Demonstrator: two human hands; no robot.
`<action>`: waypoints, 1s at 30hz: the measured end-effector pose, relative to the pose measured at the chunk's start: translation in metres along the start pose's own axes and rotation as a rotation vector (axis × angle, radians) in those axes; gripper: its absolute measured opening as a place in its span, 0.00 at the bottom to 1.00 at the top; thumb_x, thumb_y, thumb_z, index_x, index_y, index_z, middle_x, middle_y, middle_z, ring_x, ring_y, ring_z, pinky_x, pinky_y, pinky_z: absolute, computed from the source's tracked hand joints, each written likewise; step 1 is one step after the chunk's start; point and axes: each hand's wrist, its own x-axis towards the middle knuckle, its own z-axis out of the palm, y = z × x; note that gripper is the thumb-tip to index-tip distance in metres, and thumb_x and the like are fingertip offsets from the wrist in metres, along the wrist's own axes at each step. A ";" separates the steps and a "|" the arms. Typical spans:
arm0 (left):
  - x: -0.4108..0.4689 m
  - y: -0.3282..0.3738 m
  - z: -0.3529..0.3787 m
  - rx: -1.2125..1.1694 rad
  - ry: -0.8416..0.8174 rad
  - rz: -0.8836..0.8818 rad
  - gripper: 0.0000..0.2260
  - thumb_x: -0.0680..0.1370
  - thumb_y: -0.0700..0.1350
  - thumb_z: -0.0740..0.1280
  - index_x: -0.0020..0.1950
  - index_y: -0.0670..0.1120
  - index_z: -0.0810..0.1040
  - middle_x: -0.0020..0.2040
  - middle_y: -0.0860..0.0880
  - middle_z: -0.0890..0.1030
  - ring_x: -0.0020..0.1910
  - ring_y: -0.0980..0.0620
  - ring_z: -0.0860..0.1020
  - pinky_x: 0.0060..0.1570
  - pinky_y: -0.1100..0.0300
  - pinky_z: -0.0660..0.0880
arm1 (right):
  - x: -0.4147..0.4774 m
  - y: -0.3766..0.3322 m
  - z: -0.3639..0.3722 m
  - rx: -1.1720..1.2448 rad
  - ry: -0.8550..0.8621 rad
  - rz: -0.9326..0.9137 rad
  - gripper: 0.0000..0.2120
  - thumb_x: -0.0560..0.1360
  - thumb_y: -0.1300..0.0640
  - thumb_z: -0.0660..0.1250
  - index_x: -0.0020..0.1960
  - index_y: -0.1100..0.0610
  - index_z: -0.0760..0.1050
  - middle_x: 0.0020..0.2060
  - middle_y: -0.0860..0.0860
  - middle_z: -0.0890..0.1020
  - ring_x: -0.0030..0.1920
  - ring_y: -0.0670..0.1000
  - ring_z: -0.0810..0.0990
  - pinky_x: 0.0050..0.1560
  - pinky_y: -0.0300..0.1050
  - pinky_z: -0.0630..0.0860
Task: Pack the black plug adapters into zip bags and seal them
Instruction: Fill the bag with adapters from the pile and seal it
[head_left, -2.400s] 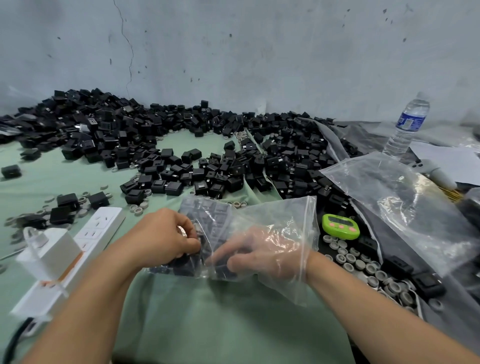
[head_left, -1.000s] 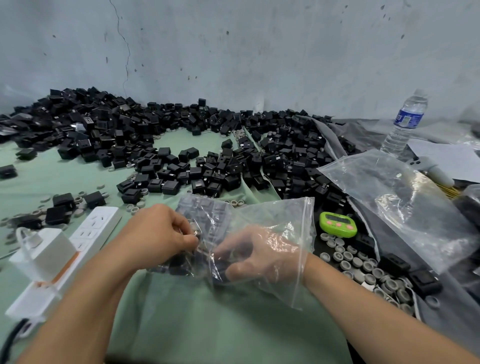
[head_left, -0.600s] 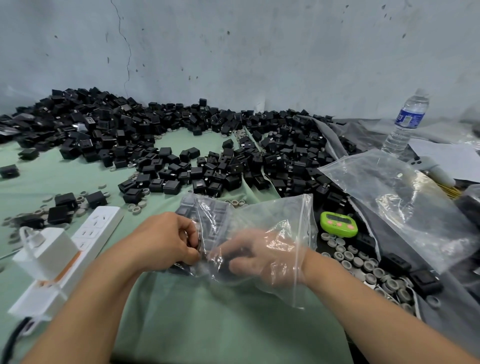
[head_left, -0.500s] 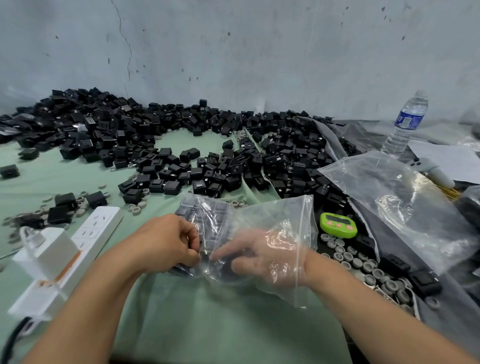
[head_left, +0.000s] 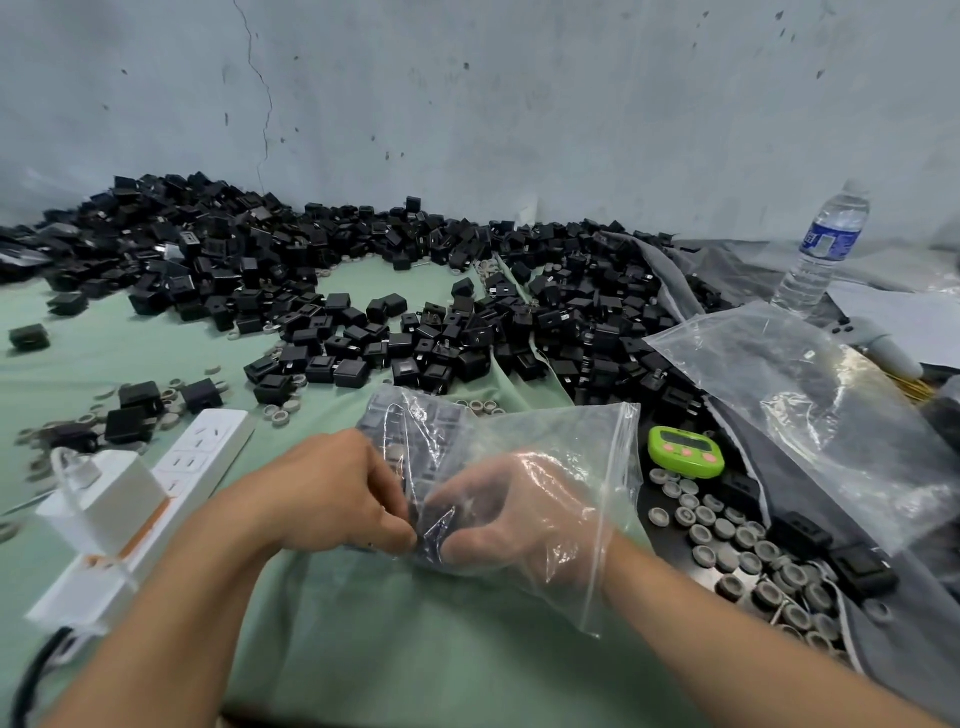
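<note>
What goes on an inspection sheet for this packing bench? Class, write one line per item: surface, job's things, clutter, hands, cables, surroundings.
Surface: green cloth; dark grey cloth at right.
Job's things: zip bag unsealed, some adapters inside; large loose adapter pile behind; spare clear bag at right.
Clutter: green timer, grey rings, water bottle, white power strip.
Hands: left hand pinches the zip bag; right hand inside it, fingers curled round adapters.
Cables: black cable at the power strip's near end.
Surroundings: cracked grey wall.
</note>
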 end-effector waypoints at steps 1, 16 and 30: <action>-0.001 0.002 0.000 0.027 -0.018 0.005 0.04 0.64 0.58 0.77 0.36 0.61 0.86 0.32 0.57 0.84 0.29 0.63 0.76 0.31 0.67 0.72 | -0.001 0.000 0.000 0.018 -0.021 -0.001 0.11 0.73 0.66 0.74 0.55 0.65 0.83 0.48 0.61 0.85 0.45 0.61 0.85 0.47 0.59 0.83; 0.004 0.010 0.010 -0.021 0.045 -0.046 0.09 0.70 0.44 0.72 0.29 0.53 0.84 0.28 0.54 0.83 0.23 0.63 0.71 0.24 0.68 0.65 | -0.007 0.003 0.009 -0.368 0.223 -0.027 0.12 0.68 0.47 0.76 0.51 0.43 0.83 0.45 0.45 0.87 0.44 0.47 0.87 0.43 0.55 0.86; 0.001 0.003 0.011 -0.243 -0.003 -0.022 0.08 0.73 0.47 0.74 0.33 0.50 0.86 0.30 0.47 0.84 0.23 0.57 0.73 0.26 0.66 0.70 | 0.019 0.035 0.006 -0.409 0.273 0.027 0.15 0.65 0.43 0.78 0.48 0.48 0.83 0.40 0.48 0.87 0.37 0.49 0.87 0.32 0.59 0.84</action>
